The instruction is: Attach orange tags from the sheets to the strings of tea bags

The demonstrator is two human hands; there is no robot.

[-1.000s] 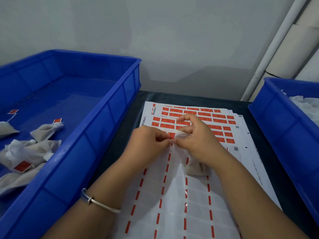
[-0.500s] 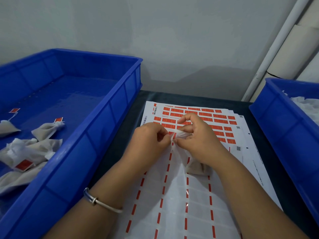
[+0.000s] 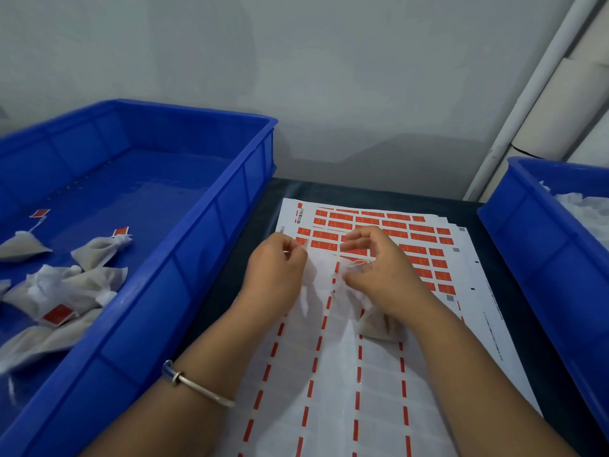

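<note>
Left blue bin (image 3: pixel 204 232): tagged tea bags (image 3: pixel 99 249) inside | left hand (image 3: pixel 276 275): fingers curled, pinching a white string (image 3: pixel 357 262) | right hand (image 3: pixel 379 268): pinching the string's bunched end above tag sheets (image 3: pixel 412 239); tea bag (image 3: pixel 379 324) beneath its wrist | right blue bin (image 3: pixel 540 245): white contents.

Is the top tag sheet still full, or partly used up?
Partly used: the top tag sheet shows empty cells in its near half, and orange tags remain only at its far end.

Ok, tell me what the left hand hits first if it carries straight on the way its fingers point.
Probably the right hand: the left hand has its fingers curled toward it, with the tea bag string between them. Depth is unclear.
</note>
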